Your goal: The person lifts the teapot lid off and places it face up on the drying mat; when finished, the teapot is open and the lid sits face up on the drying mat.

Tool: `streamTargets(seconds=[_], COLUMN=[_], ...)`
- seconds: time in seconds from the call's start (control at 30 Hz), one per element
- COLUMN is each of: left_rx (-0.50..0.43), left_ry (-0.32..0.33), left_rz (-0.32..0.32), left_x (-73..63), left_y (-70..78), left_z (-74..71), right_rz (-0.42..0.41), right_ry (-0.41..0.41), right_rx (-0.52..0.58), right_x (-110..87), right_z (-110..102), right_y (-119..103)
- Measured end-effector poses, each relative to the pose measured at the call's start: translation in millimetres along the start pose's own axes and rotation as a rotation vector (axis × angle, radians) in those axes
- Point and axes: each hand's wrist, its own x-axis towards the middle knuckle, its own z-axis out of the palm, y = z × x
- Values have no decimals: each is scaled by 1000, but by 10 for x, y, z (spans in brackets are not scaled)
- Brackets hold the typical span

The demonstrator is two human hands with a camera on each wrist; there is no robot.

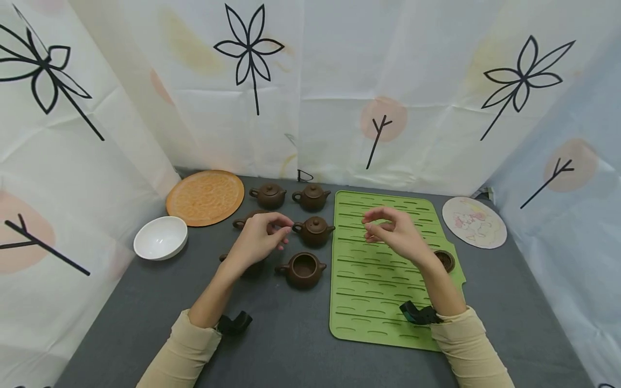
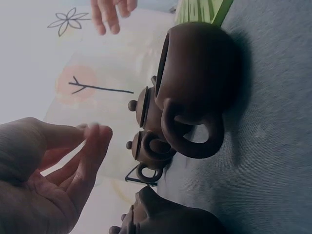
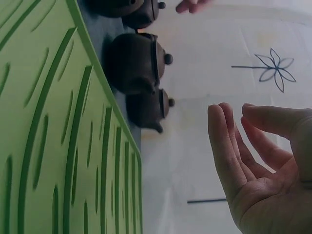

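In the head view my left hand (image 1: 259,237) hovers over the left group of brown teapots, fingers loosely bent, thumb tip close to the forefinger and nothing visible between them. Partly hidden behind it are a teapot (image 1: 241,222) and another teapot (image 1: 223,257). Just to its right stands a lidded teapot (image 1: 314,233); nearer me is a lidless teapot (image 1: 304,274), its dark inside showing. My right hand (image 1: 395,231) is held above the green ridged mat (image 1: 359,312), empty, with a gap between thumb and fingers. A small round brown lid-like piece (image 1: 444,261) lies beside my right forearm.
Two more lidded teapots, one left (image 1: 269,196) and one right (image 1: 312,198), stand at the back. An orange round placemat (image 1: 205,198) and a white bowl (image 1: 160,238) are at the left. A pale round mat (image 1: 474,222) lies far right. Patterned curtains (image 1: 330,64) enclose the grey table.
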Motion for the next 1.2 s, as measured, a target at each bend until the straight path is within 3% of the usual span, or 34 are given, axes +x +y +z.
streamTargets(seconds=[0.33, 0.6, 0.97, 1.2], left_rx=[21, 28, -69, -59], left_ry=[-64, -142, -218, -229], left_rz=[-71, -139, -225, -255], left_x=[301, 519, 611, 629], left_y=[32, -104, -182, -194], left_z=[-29, 0, 7, 8], right_rz=[25, 62, 94, 84], right_ry=[-78, -130, -125, -113], right_rx=[112, 127, 90, 89], right_x=[444, 688, 824, 828], right_z=[387, 628, 761, 791], right_y=[9, 111, 197, 222])
